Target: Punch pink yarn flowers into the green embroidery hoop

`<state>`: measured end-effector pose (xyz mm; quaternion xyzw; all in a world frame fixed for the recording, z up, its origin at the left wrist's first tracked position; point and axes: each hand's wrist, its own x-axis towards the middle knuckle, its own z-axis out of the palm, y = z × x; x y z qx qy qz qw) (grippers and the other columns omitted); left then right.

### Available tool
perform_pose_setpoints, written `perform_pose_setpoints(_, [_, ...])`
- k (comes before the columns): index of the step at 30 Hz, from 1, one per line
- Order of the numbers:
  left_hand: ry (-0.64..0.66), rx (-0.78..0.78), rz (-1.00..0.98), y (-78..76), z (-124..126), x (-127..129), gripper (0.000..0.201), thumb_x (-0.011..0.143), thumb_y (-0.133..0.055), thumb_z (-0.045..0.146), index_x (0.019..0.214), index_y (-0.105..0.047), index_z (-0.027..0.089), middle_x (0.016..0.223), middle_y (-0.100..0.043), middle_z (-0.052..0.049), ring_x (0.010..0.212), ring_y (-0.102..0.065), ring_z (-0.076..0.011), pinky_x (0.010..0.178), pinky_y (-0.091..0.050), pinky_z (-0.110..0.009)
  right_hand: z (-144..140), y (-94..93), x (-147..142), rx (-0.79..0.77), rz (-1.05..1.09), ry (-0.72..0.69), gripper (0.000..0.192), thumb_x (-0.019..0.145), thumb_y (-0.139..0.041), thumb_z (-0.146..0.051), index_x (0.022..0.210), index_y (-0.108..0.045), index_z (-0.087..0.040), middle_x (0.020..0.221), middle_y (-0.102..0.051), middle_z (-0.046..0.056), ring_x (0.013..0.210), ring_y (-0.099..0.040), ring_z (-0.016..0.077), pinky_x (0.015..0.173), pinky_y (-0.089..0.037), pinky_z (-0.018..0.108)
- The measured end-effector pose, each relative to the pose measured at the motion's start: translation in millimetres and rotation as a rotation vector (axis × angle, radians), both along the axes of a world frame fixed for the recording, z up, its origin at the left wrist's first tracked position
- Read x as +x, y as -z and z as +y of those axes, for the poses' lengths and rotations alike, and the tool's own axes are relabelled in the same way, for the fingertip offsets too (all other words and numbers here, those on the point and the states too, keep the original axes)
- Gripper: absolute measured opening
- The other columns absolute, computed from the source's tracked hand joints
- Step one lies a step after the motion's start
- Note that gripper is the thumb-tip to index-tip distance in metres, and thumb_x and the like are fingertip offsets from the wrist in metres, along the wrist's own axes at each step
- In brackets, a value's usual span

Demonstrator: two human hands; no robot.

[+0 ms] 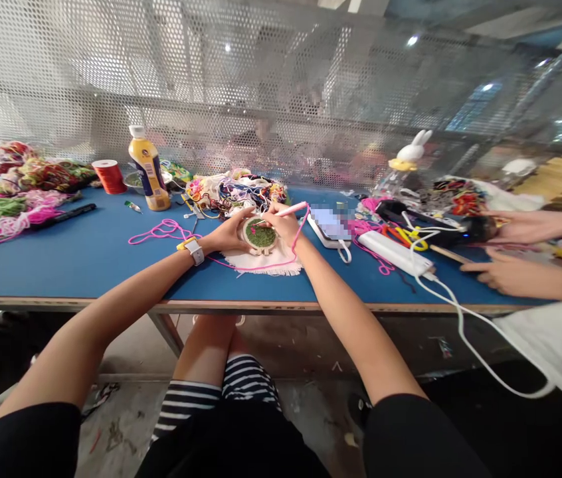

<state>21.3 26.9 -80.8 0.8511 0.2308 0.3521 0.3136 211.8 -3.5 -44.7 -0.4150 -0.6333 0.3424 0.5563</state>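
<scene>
Striped shorts (211, 398) and bare knees sit nearest the lens, under the edge of the blue-topped work table (86, 259). At the far left of that table lie heaps of tangled pink, green and red yarn (12, 192), then a red spool of thread (108, 176) and an upright yellow plastic bottle with a white cap (149, 169) — what it holds cannot be told. A loose loop of pink yarn (161, 230) trails across the blue surface toward the middle. The left hand (228, 234), with a white watch at the wrist, reaches forward from a long straight arm and is curled closed around the left rim of a small round wooden embroidery hoop filled with green stitching (260, 234). The hoop rests on a white frayed cloth (264, 261) lying flat on the table, directly between the two hands. The right hand (283, 222) is clamped on a slim pink-and-white punch needle (291, 210), fingers pinched together, its tip angled down at the hoop's right side — pink yarn hangs from it. Just right of this lie a white phone (329, 229) and a long white power strip (394, 253) with a white cable. Farther right, another person's two hands (505, 272) rest on the table beside more tangled coloured yarn (460, 192).
</scene>
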Motion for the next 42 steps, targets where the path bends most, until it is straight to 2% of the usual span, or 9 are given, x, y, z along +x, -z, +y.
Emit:
perform_pose_setpoints(5, [0.017, -0.025, -0.021, -2.1, 0.1, 0.6, 0.114, 0.053, -0.088, 0.041, 0.149, -0.031, 0.018, 0.149, -0.042, -0.022, 0.133, -0.048, -0.0377, 0.113, -0.037, -0.055, 1.0, 0.5, -0.3, 0.047, -0.066, -0.003, 0.028, 0.07, -0.061, -0.024, 0.052, -0.038, -0.022, 0.049, -0.04, -0.007, 0.051, -0.046, 0.0098, 0.057, -0.046, 0.025])
perform_pose_setpoints(12, [-0.004, 0.033, -0.012, 0.8, 3.4, -1.0, 0.111, 0.054, -0.087, 0.041, 0.149, -0.033, 0.019, 0.148, -0.044, -0.02, 0.135, -0.046, -0.037, 0.114, -0.036, -0.053, 2.4, 1.7, -1.3, 0.105, -0.136, 0.025, 0.028, 0.069, -0.059, -0.023, 0.05, -0.038, -0.023, 0.047, -0.044, -0.007, 0.052, -0.049, 0.0113, 0.056, -0.043, 0.025])
perform_pose_setpoints(15, [-0.02, 0.059, 0.003, 1.5, 4.8, -1.2, 0.111, 0.054, -0.087, 0.039, 0.149, -0.033, 0.02, 0.148, -0.044, -0.019, 0.136, -0.044, -0.0372, 0.115, -0.035, -0.054, 3.8, 2.5, -2.2, 0.124, -0.153, 0.048, 0.03, 0.069, -0.058, -0.018, 0.049, -0.037, -0.023, 0.046, -0.042, -0.007, 0.05, -0.047, 0.0112, 0.054, -0.04, 0.025])
perform_pose_setpoints(21, [-0.057, 0.082, 0.026, 0.0, 3.5, -0.4, 0.113, 0.051, -0.088, 0.036, 0.148, -0.033, 0.014, 0.144, -0.046, -0.02, 0.134, -0.045, -0.0381, 0.116, -0.033, -0.053, 4.5, 3.6, -4.0, 0.151, -0.17, 0.063, 0.032, 0.072, -0.056, -0.016, 0.05, -0.034, -0.022, 0.049, -0.036, -0.008, 0.05, -0.043, 0.0099, 0.056, -0.04, 0.025])
perform_pose_setpoints(27, [-0.057, 0.128, 0.032, -1.7, 2.1, -1.2, 0.11, 0.052, -0.087, 0.033, 0.148, -0.035, 0.019, 0.142, -0.049, -0.017, 0.132, -0.048, -0.0374, 0.114, -0.034, -0.053, 1.6, 2.8, -5.8, 0.194, -0.228, 0.068, 0.032, 0.071, -0.056, -0.013, 0.049, -0.035, -0.022, 0.049, -0.036, -0.007, 0.053, -0.037, 0.0106, 0.056, -0.033, 0.026])
perform_pose_setpoints(35, [-0.108, 0.134, 0.022, 0.3, 0.9, 0.0, 0.11, 0.049, -0.085, 0.025, 0.147, -0.035, 0.016, 0.139, -0.051, -0.018, 0.126, -0.052, -0.0364, 0.111, -0.038, -0.049, -6.9, 8.5, -13.1, 0.248, -0.305, 0.016, 0.033, 0.075, -0.06, -0.021, 0.053, -0.036, -0.021, 0.052, -0.036, -0.006, 0.055, -0.035, 0.0105, 0.057, -0.029, 0.026])
perform_pose_setpoints(42, [-0.096, 0.102, 0.012, 0.5, -5.9, 3.8, 0.106, 0.049, -0.085, 0.027, 0.143, -0.038, 0.015, 0.138, -0.052, -0.017, 0.128, -0.051, -0.0357, 0.112, -0.038, -0.048, -3.3, 20.6, -17.3, 0.248, -0.364, 0.028, 0.037, 0.075, -0.064, -0.03, 0.052, -0.036, -0.022, 0.052, -0.038, -0.006, 0.054, -0.033, 0.0111, 0.057, -0.028, 0.027])
